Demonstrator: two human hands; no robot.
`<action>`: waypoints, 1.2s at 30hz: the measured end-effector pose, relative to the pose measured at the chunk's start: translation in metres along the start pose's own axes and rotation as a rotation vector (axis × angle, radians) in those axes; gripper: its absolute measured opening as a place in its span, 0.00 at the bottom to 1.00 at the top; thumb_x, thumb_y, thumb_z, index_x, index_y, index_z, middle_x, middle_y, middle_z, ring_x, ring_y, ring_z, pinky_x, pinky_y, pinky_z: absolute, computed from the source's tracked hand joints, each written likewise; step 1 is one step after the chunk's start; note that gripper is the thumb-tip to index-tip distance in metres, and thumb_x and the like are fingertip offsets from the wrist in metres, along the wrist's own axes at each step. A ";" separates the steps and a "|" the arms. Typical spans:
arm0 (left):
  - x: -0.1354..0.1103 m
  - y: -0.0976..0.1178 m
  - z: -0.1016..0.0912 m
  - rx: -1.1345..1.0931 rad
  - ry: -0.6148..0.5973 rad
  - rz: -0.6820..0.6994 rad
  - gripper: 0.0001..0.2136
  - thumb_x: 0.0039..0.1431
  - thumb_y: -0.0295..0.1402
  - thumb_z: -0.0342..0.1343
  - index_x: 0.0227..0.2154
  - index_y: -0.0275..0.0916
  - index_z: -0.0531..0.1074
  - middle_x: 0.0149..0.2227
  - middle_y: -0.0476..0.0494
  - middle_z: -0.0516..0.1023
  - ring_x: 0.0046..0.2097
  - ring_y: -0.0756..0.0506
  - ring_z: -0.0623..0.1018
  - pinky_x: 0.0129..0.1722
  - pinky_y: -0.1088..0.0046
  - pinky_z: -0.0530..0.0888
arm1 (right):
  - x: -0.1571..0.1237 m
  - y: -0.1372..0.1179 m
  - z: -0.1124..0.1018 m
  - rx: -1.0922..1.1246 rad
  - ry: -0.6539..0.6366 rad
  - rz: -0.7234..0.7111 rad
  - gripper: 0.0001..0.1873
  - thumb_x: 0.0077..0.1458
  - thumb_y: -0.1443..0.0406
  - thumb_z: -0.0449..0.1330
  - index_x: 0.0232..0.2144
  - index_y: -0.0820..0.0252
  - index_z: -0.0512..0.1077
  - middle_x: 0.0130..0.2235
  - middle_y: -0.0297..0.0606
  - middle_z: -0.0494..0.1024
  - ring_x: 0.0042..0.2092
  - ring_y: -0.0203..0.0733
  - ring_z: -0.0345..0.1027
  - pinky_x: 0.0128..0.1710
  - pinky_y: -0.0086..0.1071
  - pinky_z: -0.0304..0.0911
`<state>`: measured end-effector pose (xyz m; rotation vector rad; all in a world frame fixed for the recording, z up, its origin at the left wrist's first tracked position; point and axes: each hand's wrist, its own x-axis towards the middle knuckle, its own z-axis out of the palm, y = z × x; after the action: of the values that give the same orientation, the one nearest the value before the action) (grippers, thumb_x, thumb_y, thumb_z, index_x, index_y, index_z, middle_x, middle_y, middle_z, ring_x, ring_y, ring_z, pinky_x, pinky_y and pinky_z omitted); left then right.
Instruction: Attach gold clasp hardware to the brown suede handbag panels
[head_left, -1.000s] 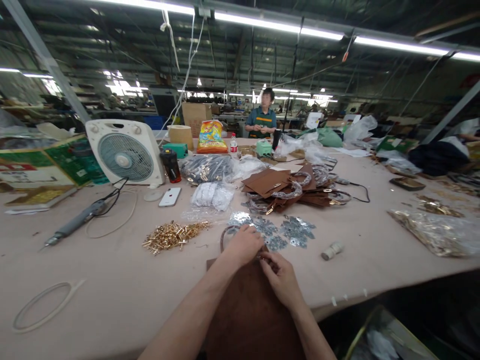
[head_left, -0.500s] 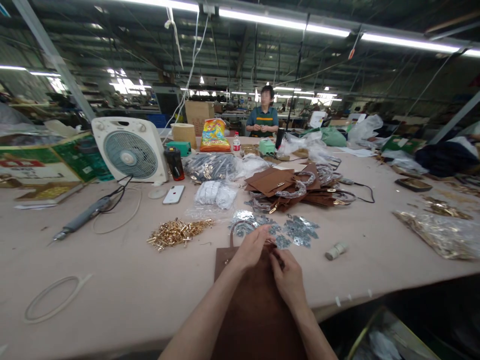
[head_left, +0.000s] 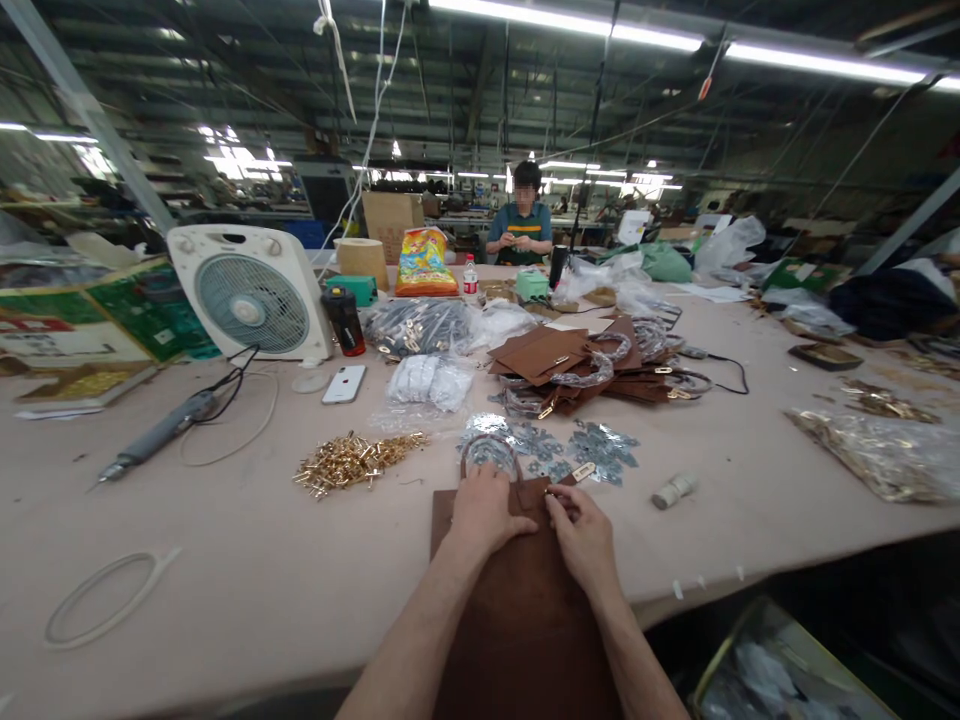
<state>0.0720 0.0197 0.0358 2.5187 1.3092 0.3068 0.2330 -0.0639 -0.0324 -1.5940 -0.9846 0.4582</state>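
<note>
A brown handbag [head_left: 510,600] with one raised handle [head_left: 491,440] lies in front of me, reaching over the table's near edge. My left hand [head_left: 480,515] holds its top edge, fingers over the rim inside the handle and thumb on the front face. At the top right corner, my right hand [head_left: 581,535] pinches a tiny dark or gold piece, too small to name. Just beyond those fingertips, a gold clasp plate [head_left: 584,471] on a brown strap sticks out. Loose silver metal plates [head_left: 600,450] lie behind the bag, and a pile of gold fasteners [head_left: 349,465] is to the left.
Brown bag pieces with wrapped handles [head_left: 555,355] are stacked beyond the plates. A grey electric screwdriver [head_left: 154,440], a phone [head_left: 344,385] and a fan [head_left: 251,300] stand left. A small roll [head_left: 673,491] lies right. A co-worker [head_left: 521,225] sits across the table.
My left hand has moved down and left from the corner, its thumb now spread across the bag's front. The gold clasp plate has come into view beside my right hand, which stays at the corner.
</note>
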 end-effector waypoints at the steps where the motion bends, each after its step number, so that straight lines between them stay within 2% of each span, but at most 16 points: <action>1: 0.002 -0.001 0.000 0.004 -0.007 -0.013 0.33 0.44 0.55 0.73 0.46 0.35 0.77 0.51 0.27 0.76 0.55 0.25 0.73 0.54 0.49 0.73 | 0.000 -0.001 0.000 0.006 -0.002 0.003 0.21 0.58 0.49 0.64 0.42 0.58 0.81 0.37 0.44 0.83 0.34 0.48 0.77 0.34 0.37 0.73; 4: 0.011 -0.005 0.002 -0.001 -0.058 -0.040 0.38 0.39 0.61 0.71 0.48 0.37 0.76 0.50 0.29 0.76 0.56 0.25 0.73 0.56 0.49 0.71 | -0.001 -0.003 -0.001 0.024 -0.018 0.028 0.21 0.59 0.49 0.63 0.42 0.59 0.80 0.35 0.42 0.83 0.32 0.46 0.76 0.34 0.37 0.73; 8: 0.021 -0.014 0.006 -0.018 -0.107 0.002 0.40 0.37 0.66 0.69 0.44 0.37 0.76 0.49 0.31 0.77 0.54 0.27 0.75 0.56 0.54 0.71 | -0.002 -0.005 -0.002 0.047 -0.040 0.081 0.21 0.58 0.49 0.64 0.43 0.59 0.79 0.35 0.41 0.83 0.32 0.46 0.77 0.34 0.37 0.73; 14: 0.022 -0.020 0.013 -0.051 -0.066 0.039 0.40 0.37 0.68 0.67 0.43 0.38 0.75 0.47 0.33 0.78 0.52 0.28 0.76 0.51 0.54 0.72 | -0.004 -0.005 -0.004 0.060 -0.040 0.097 0.21 0.58 0.49 0.65 0.42 0.59 0.77 0.31 0.39 0.82 0.32 0.46 0.76 0.34 0.36 0.72; 22: 0.020 -0.023 0.015 -0.088 -0.028 0.049 0.38 0.38 0.68 0.67 0.40 0.39 0.74 0.45 0.34 0.78 0.50 0.29 0.77 0.48 0.56 0.72 | -0.008 -0.003 -0.003 0.042 -0.053 0.074 0.21 0.59 0.48 0.65 0.41 0.59 0.78 0.34 0.42 0.82 0.34 0.47 0.77 0.31 0.35 0.72; 26: 0.020 -0.023 0.015 -0.101 -0.037 0.039 0.38 0.37 0.67 0.67 0.40 0.40 0.74 0.45 0.35 0.78 0.50 0.29 0.77 0.48 0.57 0.72 | -0.009 0.001 -0.001 0.045 -0.059 0.037 0.21 0.59 0.48 0.65 0.42 0.59 0.77 0.35 0.42 0.82 0.34 0.46 0.78 0.33 0.36 0.74; 31: 0.019 -0.023 0.016 -0.102 -0.034 0.045 0.36 0.39 0.67 0.67 0.40 0.40 0.73 0.45 0.35 0.78 0.49 0.30 0.77 0.47 0.57 0.72 | -0.010 0.001 0.003 -0.062 -0.046 -0.073 0.18 0.62 0.50 0.63 0.42 0.58 0.77 0.38 0.43 0.82 0.36 0.46 0.78 0.36 0.37 0.76; 36: 0.017 -0.023 0.017 -0.107 -0.015 0.044 0.35 0.40 0.66 0.68 0.39 0.41 0.72 0.45 0.35 0.78 0.49 0.30 0.77 0.47 0.57 0.72 | -0.011 0.000 0.005 -0.161 -0.040 -0.155 0.17 0.65 0.53 0.60 0.47 0.58 0.78 0.42 0.44 0.81 0.38 0.46 0.78 0.39 0.38 0.77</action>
<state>0.0691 0.0441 0.0130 2.4585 1.2001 0.3564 0.2235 -0.0696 -0.0359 -1.6411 -1.1911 0.3108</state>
